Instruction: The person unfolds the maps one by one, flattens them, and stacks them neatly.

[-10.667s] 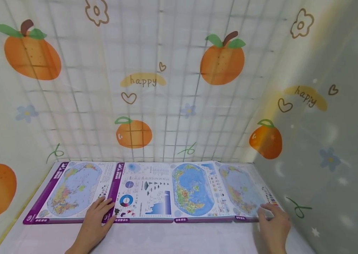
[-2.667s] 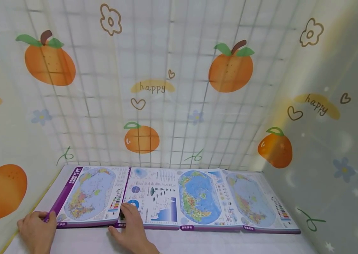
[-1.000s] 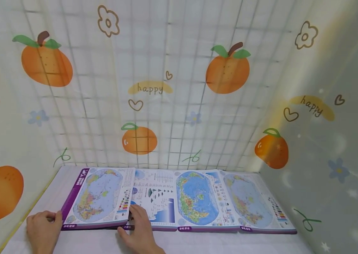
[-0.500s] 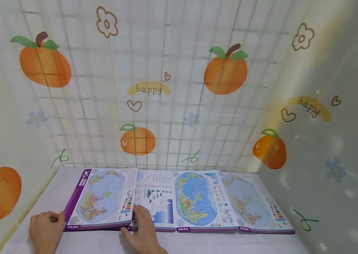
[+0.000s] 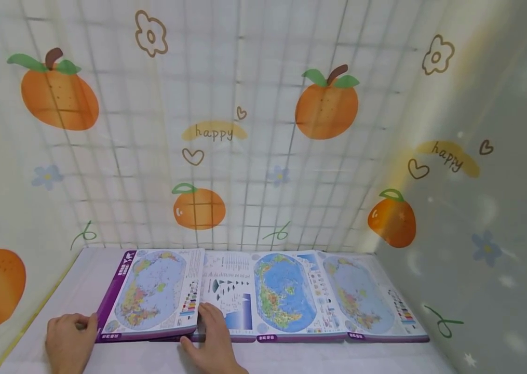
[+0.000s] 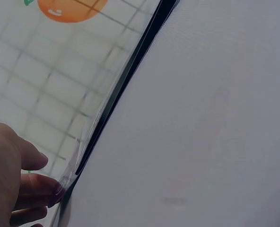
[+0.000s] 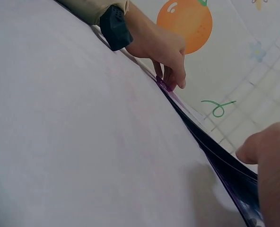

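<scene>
Several printed world map sheets lie side by side in the head view. The leftmost map (image 5: 151, 285), with a purple band (image 5: 112, 296) down its left side, overlaps the chart sheet (image 5: 232, 291) to its right. My left hand (image 5: 71, 340) pinches its purple front left corner; the right wrist view shows this pinch on the purple corner (image 7: 163, 84). At the front right corner, my right hand (image 5: 212, 337) grips, fingers along the right edge and thumb at the front. A dark gap (image 7: 215, 156) shows under the front edge there.
A blue physical map (image 5: 286, 296) and a paler map (image 5: 361, 296) continue the row rightward. The white table (image 5: 291, 358) runs in front. A cloth printed with oranges (image 5: 198, 208) hangs over a wire grid behind and along both sides.
Earlier, my right hand was at the row's far right and my left on the middle purple band. Now both are at the leftmost map, which has slid right, covering more of the chart sheet.
</scene>
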Available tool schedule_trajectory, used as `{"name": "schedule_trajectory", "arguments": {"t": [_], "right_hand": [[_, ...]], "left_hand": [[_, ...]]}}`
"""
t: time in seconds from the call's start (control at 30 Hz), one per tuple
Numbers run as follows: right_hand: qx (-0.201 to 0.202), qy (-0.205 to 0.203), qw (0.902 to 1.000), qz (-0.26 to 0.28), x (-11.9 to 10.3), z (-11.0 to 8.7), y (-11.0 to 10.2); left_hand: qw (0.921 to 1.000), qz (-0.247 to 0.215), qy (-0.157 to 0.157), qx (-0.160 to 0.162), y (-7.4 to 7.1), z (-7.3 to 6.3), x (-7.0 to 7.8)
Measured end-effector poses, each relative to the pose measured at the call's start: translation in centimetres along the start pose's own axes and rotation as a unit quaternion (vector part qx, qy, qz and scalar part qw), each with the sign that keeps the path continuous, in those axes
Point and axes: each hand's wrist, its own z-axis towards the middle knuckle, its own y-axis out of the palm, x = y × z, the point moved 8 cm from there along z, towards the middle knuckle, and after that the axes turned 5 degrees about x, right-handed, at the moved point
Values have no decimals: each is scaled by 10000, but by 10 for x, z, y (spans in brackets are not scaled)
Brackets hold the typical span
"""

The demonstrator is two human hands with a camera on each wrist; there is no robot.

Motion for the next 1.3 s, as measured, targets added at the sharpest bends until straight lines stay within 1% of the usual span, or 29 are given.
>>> {"name": "schedule_trajectory", "arguments": {"t": [0.13,0.27,0.37,0.53,0.67,0.77,0.9,1.03,1.13,1.3], "right_hand": [[162,-158,9997,-108,1,-2,-3],[477,-442,9975,-284,-1,-4,-8],[584,-542,9961,-385,-1,-5,-12],[439,-428,9974,-389,2,-5,-16],[227,-176,9990,-332,7,-6,-18],[152,-35,9994,-318,11,-6,-19],[340,-174,9983,-448,13,-7,-24],[603,-405,9955,-614,13,-9,-28],[585,-353,9957,-620,15,-10,-29],[536,-187,9960,-690,21,-12,-32]], "left_hand": [[10000,26,-10,-20,2,-2,1],[10000,-19,-15,-69,3,-4,5],[9999,-87,48,-70,3,-5,8],[9998,-172,123,-66,3,-9,13],[9994,-263,209,-31,4,-11,16],[9991,-305,301,-26,6,-13,18],[9986,-320,420,-21,8,-15,23],[9975,-347,593,151,6,-17,28],[9961,-421,717,293,5,-20,31],[9945,-514,863,288,8,-22,35]]}}
